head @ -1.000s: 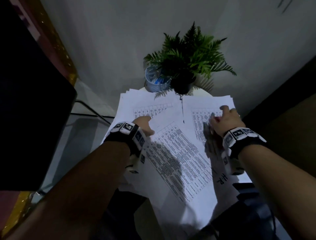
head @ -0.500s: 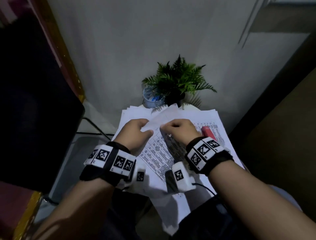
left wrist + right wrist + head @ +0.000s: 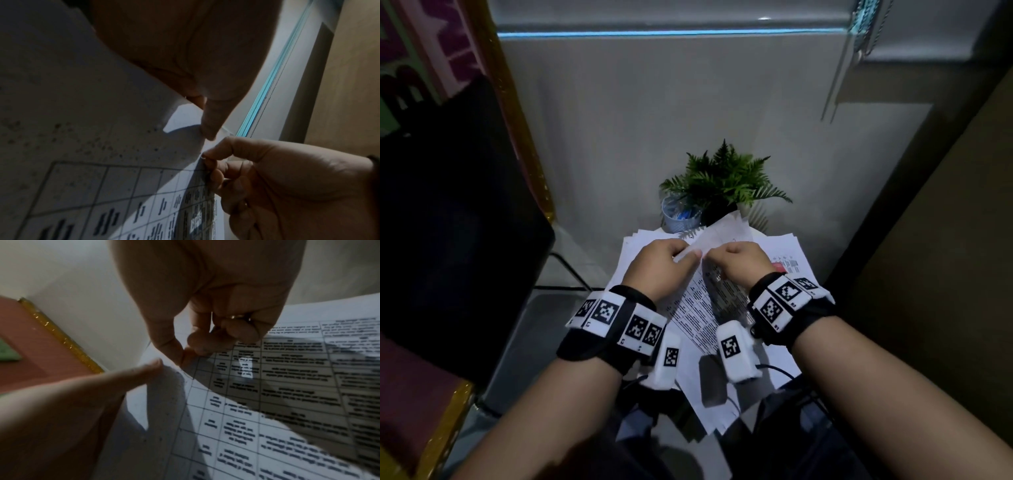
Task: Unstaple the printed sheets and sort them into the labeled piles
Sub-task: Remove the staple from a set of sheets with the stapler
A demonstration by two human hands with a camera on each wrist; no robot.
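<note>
1. nearest, two bare forearms reach forward, each wrist wrapped in a black band carrying white blocks printed with black square codes.
2. the left hand (image 3: 659,265) pinches the lifted top sheet (image 3: 717,233) of the printed sheets (image 3: 698,318) between thumb and fingers, folding that page back and up.
3. the right hand (image 3: 744,262) is curled, thumb and forefinger pinching at the corner of the page underneath, right where the two pages meet; a ring shows on one finger. i cannot tell whether a staple is caught in the pinch.
4. the two hands sit just beside each other, almost touching, over the near corner of the packet.
5. the packet shows a printed table with rows of small dark text, and hangs toward the person over the near edge of a small worktop (image 3: 758,234).
6. under and around it lie more white paper piles (image 3: 787,253), spread across the worktop; something red (image 3: 779,266) peeks out just right of the right hand.
7. farther back stand a pale mesh cup (image 3: 679,216) holding something blue and, beside it, a green fern (image 3: 726,180) in a dark pot.
8. behind is a grey wall, with a dark chair at the left.
</note>
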